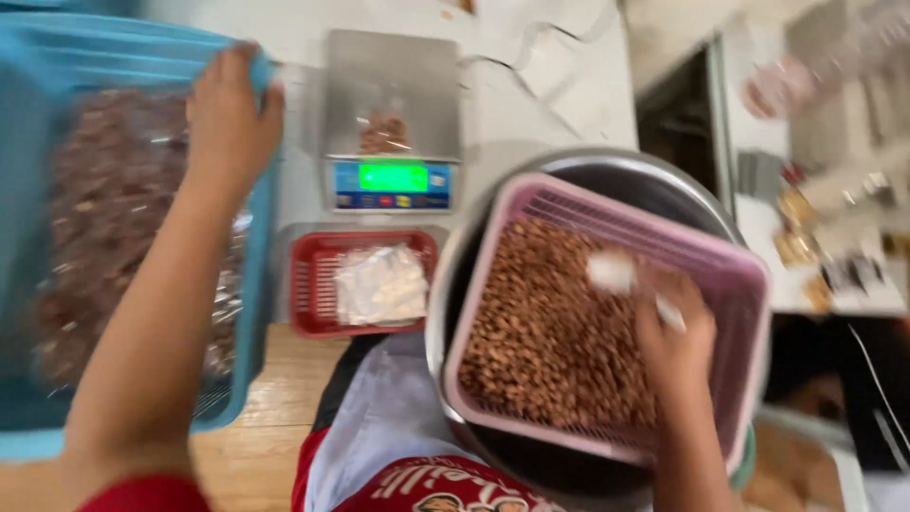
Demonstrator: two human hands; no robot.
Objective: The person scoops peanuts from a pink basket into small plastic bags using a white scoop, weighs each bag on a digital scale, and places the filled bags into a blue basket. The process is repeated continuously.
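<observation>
Your left hand [230, 114] is gripping the far rim of the blue crate [28, 114], fingers curled over its edge. Your right hand [675, 332] is sitting in the pink basket [739, 275] of nuts [540, 332], fingers closed around a white scoop [616, 272]. That basket is resting in a metal bowl [664, 185], right by the scale [391, 123] and red basket [308, 284].

Bright, even light; heavy motion blur smears everything, worst at right.

nuts [540, 332] in basket [730, 275], apparently in bowl [664, 185]
</observation>
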